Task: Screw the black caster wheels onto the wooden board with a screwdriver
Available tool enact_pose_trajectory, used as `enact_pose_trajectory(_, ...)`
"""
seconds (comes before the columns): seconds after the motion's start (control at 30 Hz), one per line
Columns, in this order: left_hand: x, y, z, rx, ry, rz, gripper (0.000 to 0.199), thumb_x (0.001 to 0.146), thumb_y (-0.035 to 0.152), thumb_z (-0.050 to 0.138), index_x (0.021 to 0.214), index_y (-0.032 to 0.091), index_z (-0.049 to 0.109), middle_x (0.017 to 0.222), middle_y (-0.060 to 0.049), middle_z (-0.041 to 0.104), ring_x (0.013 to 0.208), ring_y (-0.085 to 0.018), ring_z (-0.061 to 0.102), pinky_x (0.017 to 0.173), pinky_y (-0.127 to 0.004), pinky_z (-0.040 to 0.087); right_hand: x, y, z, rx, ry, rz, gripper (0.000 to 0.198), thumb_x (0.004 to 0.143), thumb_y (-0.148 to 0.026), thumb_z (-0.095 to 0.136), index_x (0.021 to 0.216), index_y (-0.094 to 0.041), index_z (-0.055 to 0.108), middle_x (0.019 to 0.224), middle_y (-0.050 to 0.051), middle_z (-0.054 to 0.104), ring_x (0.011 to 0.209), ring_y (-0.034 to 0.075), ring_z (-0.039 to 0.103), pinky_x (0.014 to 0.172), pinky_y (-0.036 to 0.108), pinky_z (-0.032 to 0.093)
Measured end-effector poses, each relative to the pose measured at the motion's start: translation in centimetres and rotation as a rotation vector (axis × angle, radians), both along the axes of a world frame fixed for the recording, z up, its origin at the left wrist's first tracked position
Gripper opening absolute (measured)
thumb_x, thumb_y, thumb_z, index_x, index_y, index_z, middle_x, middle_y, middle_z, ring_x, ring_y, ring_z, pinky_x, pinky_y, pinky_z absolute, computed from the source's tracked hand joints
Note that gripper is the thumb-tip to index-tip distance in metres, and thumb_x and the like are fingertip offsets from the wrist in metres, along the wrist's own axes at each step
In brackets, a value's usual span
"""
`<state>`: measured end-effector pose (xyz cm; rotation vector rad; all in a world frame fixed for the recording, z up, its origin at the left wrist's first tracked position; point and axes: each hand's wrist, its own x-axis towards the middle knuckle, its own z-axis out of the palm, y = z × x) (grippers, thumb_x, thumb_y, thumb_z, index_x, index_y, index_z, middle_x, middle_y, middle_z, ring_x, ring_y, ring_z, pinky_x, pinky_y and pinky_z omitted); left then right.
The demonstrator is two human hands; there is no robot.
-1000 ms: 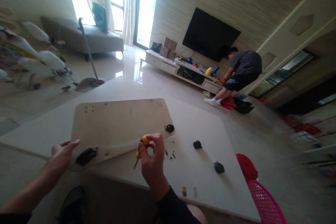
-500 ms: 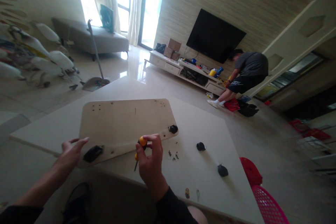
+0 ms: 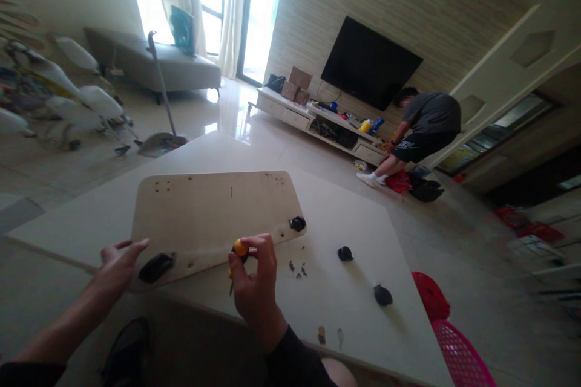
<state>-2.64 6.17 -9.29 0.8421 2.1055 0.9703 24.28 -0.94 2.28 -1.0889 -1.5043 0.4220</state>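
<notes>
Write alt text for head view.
Right hand holds a yellow-and-black screwdriver by a cream rectangular board on a white table; left hand by the board's left end. Dark screws and two black casters lie to the right.

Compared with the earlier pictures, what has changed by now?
The right hand, gripping the yellow-and-black screwdriver, has shifted slightly left along the drilled board. Nothing was taken up or let go. The board, loose screws, loose casters and left hand look essentially unmoved.

Nike lettering (image 3: 403, 146) — white, on black shorts (image 3: 426, 146)
</notes>
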Motion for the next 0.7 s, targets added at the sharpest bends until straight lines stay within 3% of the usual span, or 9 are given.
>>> enact_pose_trajectory(0.07, 0.19, -0.25, 0.55, -0.062, -0.117, -0.012, 0.078, 0.074, 0.074, 0.055, 0.133, 0.022, 0.047, 0.104, -0.005, 0.056, 0.098, -0.033, 0.065, 0.083, -0.042, 0.055, -0.10, -0.02, -0.04, -0.005, 0.004, 0.005, 0.027, 0.087, -0.013, 0.068, 0.111, -0.026, 0.062, 0.099, 0.001, 0.060, 0.089, 0.014, 0.062, 0.077, 0.031, 0.054)
enact_pose_trajectory(0.17, 0.42, -0.59, 1.10, -0.093, -0.120, -0.014, 0.080, 0.076, 0.075, 0.054, 0.137, 0.025, 0.044, 0.104, -0.003, 0.054, 0.101, -0.034, 0.063, 0.088, -0.043, 0.053, -0.23, -0.01, -0.01, 0.002, 0.010, 0.023, 0.028, 0.087, -0.012, 0.067, 0.111, -0.025, 0.062, 0.099, 0.001, 0.060, 0.089, 0.014, 0.061, 0.077, 0.030, 0.054)
enact_pose_trajectory(0.37, 0.17, -0.45, 0.46, -0.033, -0.147, -0.026, 0.068, 0.076, 0.073, 0.059, 0.124, 0.027, 0.044, 0.107, -0.005, 0.057, 0.107, -0.037, 0.062, 0.089, -0.046, 0.052, -0.30, -0.05, 0.17, 0.028, -0.006, 0.016, 0.026, 0.088, -0.011, 0.065, 0.110, -0.025, 0.062, 0.096, 0.001, 0.058, 0.087, 0.014, 0.060, 0.076, 0.029, 0.052)
enact_pose_trajectory(0.7, 0.14, -0.15, 0.29, -0.032, -0.155, 0.029, 0.064, 0.069, 0.071, 0.063, 0.115, 0.029, 0.048, 0.092, 0.000, 0.057, 0.098, -0.034, 0.067, 0.070, -0.040, 0.056, -0.32, -0.35, 0.67, 0.029, -0.033, 0.014, 0.030, 0.086, -0.011, 0.066, 0.111, -0.027, 0.061, 0.098, 0.001, 0.059, 0.088, 0.015, 0.061, 0.076, 0.029, 0.053)
